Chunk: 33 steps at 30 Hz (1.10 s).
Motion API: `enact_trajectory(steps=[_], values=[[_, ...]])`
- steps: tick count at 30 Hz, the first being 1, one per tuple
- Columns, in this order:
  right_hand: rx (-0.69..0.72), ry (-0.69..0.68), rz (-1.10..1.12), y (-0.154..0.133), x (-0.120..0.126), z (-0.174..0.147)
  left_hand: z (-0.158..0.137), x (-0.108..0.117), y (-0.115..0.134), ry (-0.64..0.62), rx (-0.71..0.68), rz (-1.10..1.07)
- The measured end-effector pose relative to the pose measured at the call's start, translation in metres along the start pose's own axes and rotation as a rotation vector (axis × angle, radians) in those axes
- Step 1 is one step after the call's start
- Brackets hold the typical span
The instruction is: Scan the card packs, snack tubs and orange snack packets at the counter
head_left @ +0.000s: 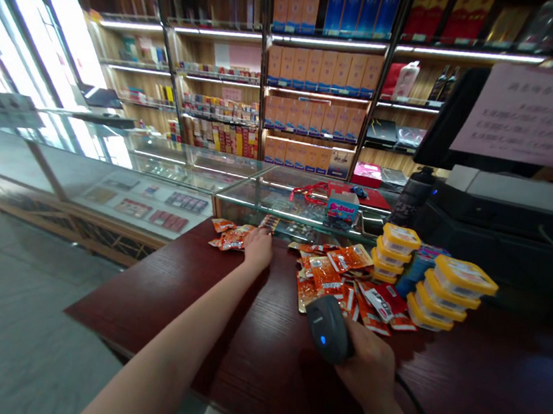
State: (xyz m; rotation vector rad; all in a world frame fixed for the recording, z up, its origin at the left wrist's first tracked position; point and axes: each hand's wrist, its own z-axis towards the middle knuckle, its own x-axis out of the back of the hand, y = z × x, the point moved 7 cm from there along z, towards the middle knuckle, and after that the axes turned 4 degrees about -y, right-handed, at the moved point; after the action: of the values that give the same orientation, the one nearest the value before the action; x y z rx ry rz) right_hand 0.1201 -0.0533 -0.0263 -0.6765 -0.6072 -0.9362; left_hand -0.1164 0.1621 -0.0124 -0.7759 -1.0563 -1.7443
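My right hand is wrapped round the grip of a black barcode scanner, whose blue light glows. Stretched forward over the dark wooden counter, my left hand has its fingers curled at a small snack packet. My fingers partly hide where they meet that packet. Just left of this hand lie several orange snack packets. A bigger heap of orange packets spreads beyond the scanner, with a red and white packet on its right side.
Yellow-lidded tubs stand in a taller stack and a rear stack. A pink and blue box sits on the glass display case. A monitor with a paper sign and a black bottle are at right.
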Motion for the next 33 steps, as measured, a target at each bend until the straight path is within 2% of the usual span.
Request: enact_trajectory(steps=[3,7,10,14,18,22,25,29,33], values=[[-0.013,-0.017,0.011,0.0,-0.002,0.001,0.006,-0.008,-0.018,-0.042,0.014,0.007],[-0.02,-0.025,0.004,0.002,-0.002,0.002,0.006,-0.011,-0.024,-0.033,-0.002,-0.029],[-0.022,-0.029,-0.01,0.002,0.0,0.003,-0.001,0.001,-0.02,0.019,-0.011,-0.114],[-0.004,-0.024,-0.003,-0.001,0.002,0.004,-0.022,0.027,-0.015,0.153,-0.002,-0.269],[0.016,0.002,0.014,-0.003,0.004,0.002,-0.048,0.039,-0.025,0.229,0.152,-0.345],[0.029,-0.022,0.028,-0.002,0.001,0.0,-0.066,0.024,-0.048,0.199,0.374,-0.507],[0.012,-0.072,0.003,-0.003,-0.004,0.001,-0.072,0.01,-0.06,0.275,0.455,-0.775],[-0.035,-0.125,0.012,-0.008,-0.005,0.006,-0.075,-0.001,-0.062,0.36,0.475,-1.133],[-0.145,-0.174,0.115,-0.011,-0.006,0.016,-0.072,-0.001,-0.049,0.329,0.393,-1.236]])
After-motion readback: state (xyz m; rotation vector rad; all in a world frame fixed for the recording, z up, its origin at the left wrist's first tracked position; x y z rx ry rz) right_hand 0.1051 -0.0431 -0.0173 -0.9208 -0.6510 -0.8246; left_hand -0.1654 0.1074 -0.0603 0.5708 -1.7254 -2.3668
